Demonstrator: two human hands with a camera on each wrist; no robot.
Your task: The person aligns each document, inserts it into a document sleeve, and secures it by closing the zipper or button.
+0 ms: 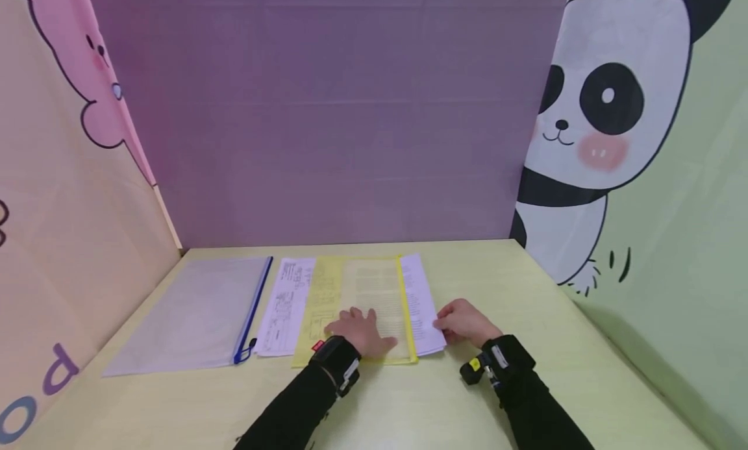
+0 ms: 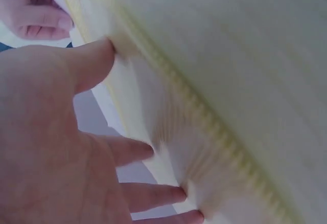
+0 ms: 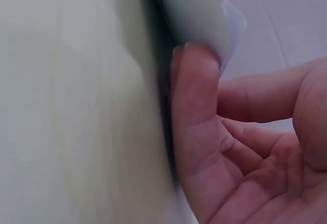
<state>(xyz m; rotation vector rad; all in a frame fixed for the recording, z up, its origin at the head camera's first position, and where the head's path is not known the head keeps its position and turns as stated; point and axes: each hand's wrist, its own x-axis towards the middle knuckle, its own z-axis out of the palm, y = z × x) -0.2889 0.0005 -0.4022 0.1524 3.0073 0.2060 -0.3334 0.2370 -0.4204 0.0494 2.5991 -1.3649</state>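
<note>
A translucent yellow zip bag (image 1: 327, 287) lies over printed papers, which stick out on its left (image 1: 286, 307) and right (image 1: 422, 300). Print shows through the bag. My left hand (image 1: 362, 338) rests on the bag's lower half, fingers spread. In the left wrist view its fingertips press the bag beside the ridged zip strip (image 2: 204, 119). With thumb and fingers my right hand (image 1: 465, 321) pinches the right edge of the papers. In the right wrist view, the paper corner (image 3: 196, 17) bends up between thumb and finger.
On the table's left lies a clear zip bag (image 1: 187, 313) with a blue zip edge (image 1: 254, 307) and a dark blue pull (image 1: 248, 349). A purple panel (image 1: 350, 125) stands behind the table (image 1: 514, 287); printed side walls flank it, with a panda (image 1: 619, 99) on the right.
</note>
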